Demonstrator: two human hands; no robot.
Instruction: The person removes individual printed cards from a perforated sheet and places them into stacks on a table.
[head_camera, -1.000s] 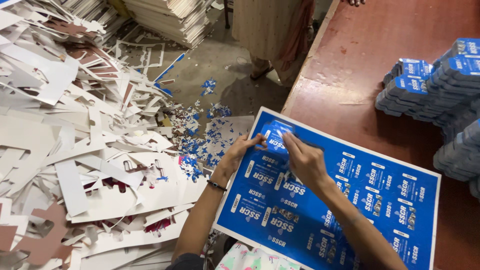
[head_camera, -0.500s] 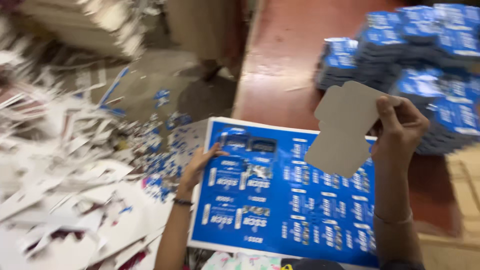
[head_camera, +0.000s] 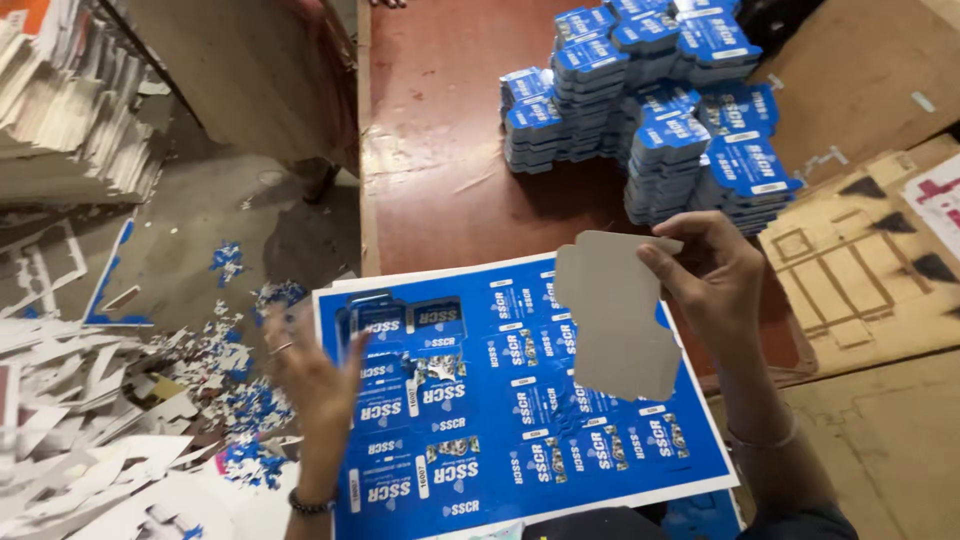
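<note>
The right hand (head_camera: 715, 285) now pinches 1 grey die-cut card blank (head_camera: 612, 312), lifted off the blue printed sheet (head_camera: 520, 400) below it since 1 second ago. The left hand (head_camera: 320, 385), open and empty, rests on that sheet's near-left part; stacks of blue blanks (head_camera: 650, 90) sit beyond the right hand.

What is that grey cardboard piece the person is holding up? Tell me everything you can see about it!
The grey cardboard piece is a flat die-cut shape with notched corners and small tabs along its edges. The side facing the camera is plain grey, and it looks like thin, stiff card. The right hand pinches its upper right edge and holds it upright, slightly tilted, above the big blue printed sheet, hiding part of that sheet. The left hand does not touch it. Its other side is hidden.
</note>
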